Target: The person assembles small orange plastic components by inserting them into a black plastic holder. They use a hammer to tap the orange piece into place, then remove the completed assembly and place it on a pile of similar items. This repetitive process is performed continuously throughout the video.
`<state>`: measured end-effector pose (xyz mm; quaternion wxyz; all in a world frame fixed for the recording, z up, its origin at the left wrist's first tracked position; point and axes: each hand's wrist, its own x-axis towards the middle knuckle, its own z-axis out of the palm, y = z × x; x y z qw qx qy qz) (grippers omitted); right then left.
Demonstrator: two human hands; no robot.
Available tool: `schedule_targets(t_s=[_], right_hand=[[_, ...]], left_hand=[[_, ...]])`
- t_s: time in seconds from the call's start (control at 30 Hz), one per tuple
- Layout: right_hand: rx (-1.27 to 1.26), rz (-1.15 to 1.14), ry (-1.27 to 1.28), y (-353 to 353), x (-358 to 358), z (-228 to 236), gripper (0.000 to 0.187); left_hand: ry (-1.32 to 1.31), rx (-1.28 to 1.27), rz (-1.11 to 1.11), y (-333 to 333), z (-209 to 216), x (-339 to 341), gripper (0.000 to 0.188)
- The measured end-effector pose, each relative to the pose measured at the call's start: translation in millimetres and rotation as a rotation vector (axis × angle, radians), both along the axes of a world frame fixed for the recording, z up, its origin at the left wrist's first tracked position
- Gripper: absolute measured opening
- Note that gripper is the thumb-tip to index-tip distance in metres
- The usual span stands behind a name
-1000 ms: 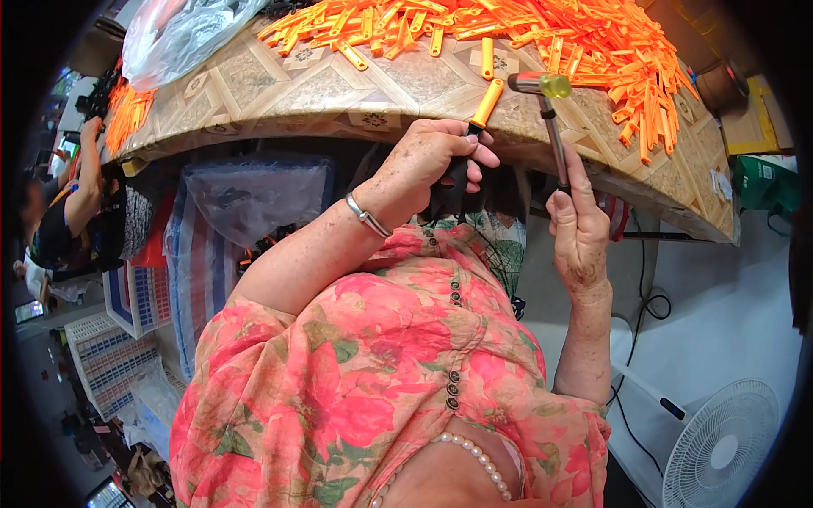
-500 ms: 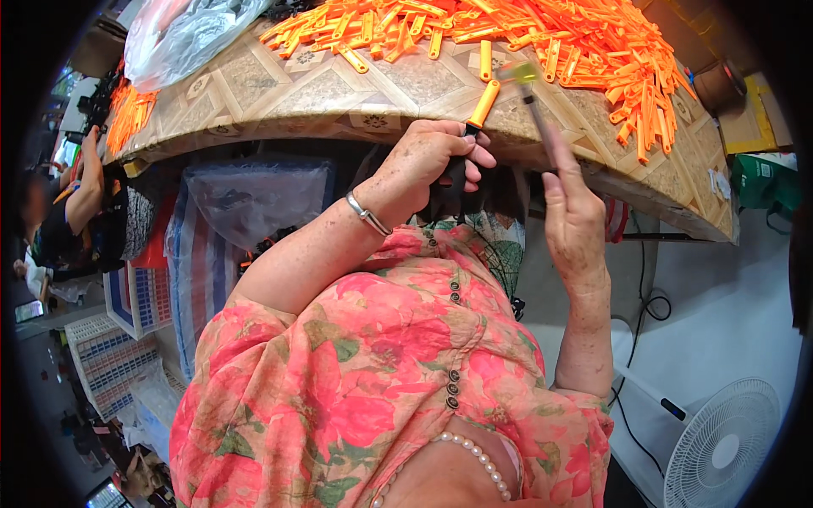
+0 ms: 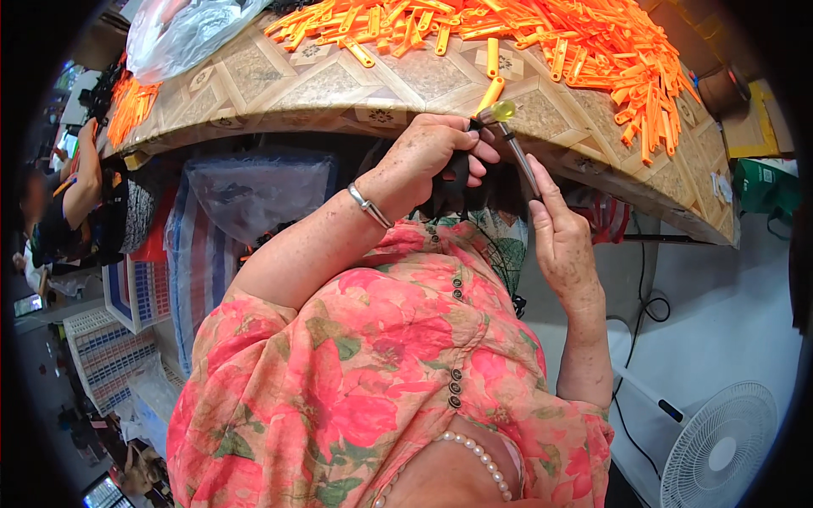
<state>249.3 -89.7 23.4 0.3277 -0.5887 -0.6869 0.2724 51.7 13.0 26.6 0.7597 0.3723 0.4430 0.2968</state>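
My left hand [image 3: 440,148] is closed near the table's front edge, gripping a black piece [image 3: 457,172] whose lower end hangs below my fingers. An orange plastic handle [image 3: 492,91] sticks out beyond the fingertips, toward the table. My right hand [image 3: 563,237] grips the shaft of a small hammer [image 3: 522,161], its index finger stretched along it. The hammer's head, with a yellow translucent face on one end, is at the near end of the orange handle, close to my left fingertips. It hides the join between orange and black.
Loose orange handles [image 3: 593,51] are heaped along the far side of the patterned table [image 3: 271,80]. Plastic bags [image 3: 190,42] lie at the far left. A white fan [image 3: 721,453] stands at lower right, a green bag [image 3: 765,188] at right. Another person's arm [image 3: 85,178] shows at left.
The hammer has swung down and left, from above the table to the near end of the orange handle. My left hand stays almost in place.
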Motion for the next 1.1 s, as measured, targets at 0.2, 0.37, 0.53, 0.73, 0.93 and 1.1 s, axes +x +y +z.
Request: schedule_targets(t_s=[0.2,0.37,0.53,0.73,0.93,1.1], right_hand=[[0.154,0.017,0.020,1,-3,0,0.053],[-0.004,-0.006,-0.126,4,0,-8,0.053],[0.248,0.012,-0.073,9,1,-7,0.054],[0.169,0.024,-0.133,8,-9,-6,0.051],[0.100,0.017,0.028,4,-8,-3,0.050],[0.182,0.005,0.051,0,-8,10,0.050]], left_hand=[[0.010,0.004,0.016,0,1,2,0.021],[0.085,0.046,0.011,1,1,1,0.022],[0.058,0.029,0.036,-2,3,1,0.022],[0.045,0.028,0.045,-3,1,-1,0.021],[0.036,0.023,0.050,-4,3,-1,0.022],[0.018,0.021,0.074,-6,-1,-2,0.022]])
